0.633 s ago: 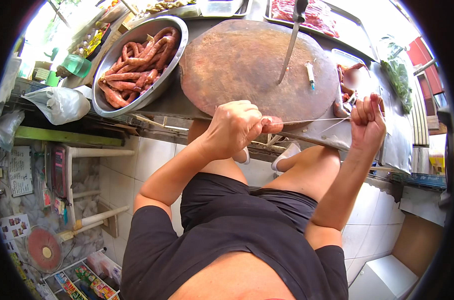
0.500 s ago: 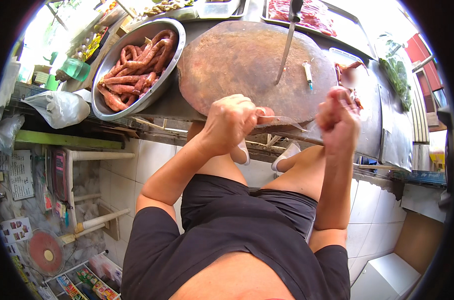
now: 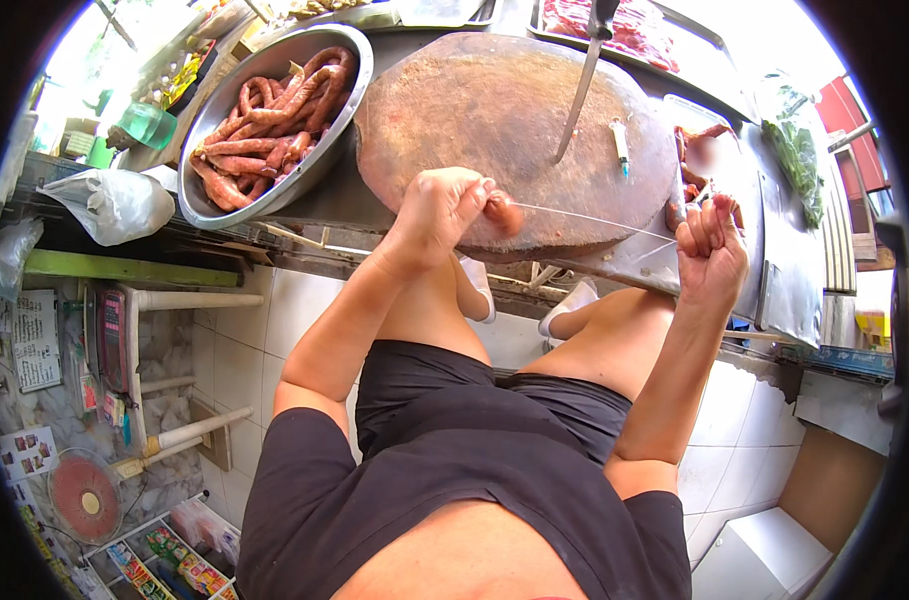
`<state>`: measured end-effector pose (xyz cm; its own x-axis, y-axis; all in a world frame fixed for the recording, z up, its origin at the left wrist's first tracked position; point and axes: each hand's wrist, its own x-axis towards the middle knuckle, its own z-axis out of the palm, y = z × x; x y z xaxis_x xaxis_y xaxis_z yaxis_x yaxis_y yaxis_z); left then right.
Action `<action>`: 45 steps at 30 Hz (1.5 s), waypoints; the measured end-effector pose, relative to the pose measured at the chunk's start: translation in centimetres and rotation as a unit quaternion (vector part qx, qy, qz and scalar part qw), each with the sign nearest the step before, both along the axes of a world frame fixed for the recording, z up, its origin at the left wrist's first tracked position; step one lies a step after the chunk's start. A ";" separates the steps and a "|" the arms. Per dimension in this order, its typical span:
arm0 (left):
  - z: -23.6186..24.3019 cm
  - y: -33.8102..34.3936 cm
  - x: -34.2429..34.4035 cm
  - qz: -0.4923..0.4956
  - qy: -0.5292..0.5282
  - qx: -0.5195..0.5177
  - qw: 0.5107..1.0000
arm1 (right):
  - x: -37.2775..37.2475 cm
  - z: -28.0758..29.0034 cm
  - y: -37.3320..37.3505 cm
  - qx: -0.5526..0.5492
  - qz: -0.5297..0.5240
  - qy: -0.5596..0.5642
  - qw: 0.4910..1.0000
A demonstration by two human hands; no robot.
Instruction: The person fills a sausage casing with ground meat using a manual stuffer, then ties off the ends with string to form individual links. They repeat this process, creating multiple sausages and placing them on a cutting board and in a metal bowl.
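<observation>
My left hand (image 3: 436, 218) is closed on a short reddish sausage (image 3: 504, 213), whose end sticks out past my fingers over the near edge of a round wooden chopping block (image 3: 454, 110). From the sausage a thin white string (image 3: 594, 218) stretches to the right. My right hand (image 3: 712, 250) is closed in a fist on the string's far part, right of the block. A knife (image 3: 578, 100) stands with its tip on the block, handle up. Right of it lies a small syringe (image 3: 620, 148) with a blue tip.
A metal bowl (image 3: 362, 110) heaped with sausages (image 3: 264, 130) stands left of the block. Behind are a tray of raw meat (image 3: 624, 28) and a white container (image 3: 439, 10). At the right are more sausages (image 3: 686, 185) and bagged greens (image 3: 794, 165). A plastic bag (image 3: 114, 205) hangs left.
My right hand has moved to the right, drawing the string out in a line. My left hand has shifted slightly left, and the sausage end now points down.
</observation>
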<state>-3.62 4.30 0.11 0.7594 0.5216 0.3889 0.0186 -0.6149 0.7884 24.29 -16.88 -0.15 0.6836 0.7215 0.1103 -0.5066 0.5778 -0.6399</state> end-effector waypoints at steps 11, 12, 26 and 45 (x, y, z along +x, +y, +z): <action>1.5 1.1 -0.2 -0.079 0.040 -0.497 0.864 | 0.4 -0.2 -1.1 -0.127 -0.057 -0.183 0.973; 1.4 1.1 -0.2 -0.091 0.040 -0.486 0.869 | 0.7 -0.5 -1.3 -0.142 -0.079 -0.201 0.966; 2.4 -2.0 0.3 -0.059 0.043 -0.348 0.935 | -8.9 1.3 2.5 -0.281 -0.128 -0.548 0.777; 4.2 -1.9 0.3 -0.178 0.061 -0.368 0.911 | -10.4 3.7 5.5 -0.246 0.150 -0.501 0.816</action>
<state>-3.30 2.40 4.29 0.9451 0.3202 -0.0650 0.0361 0.0954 0.9948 13.93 -11.39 3.58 0.2121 0.9652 0.1530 0.3422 0.0733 -0.9368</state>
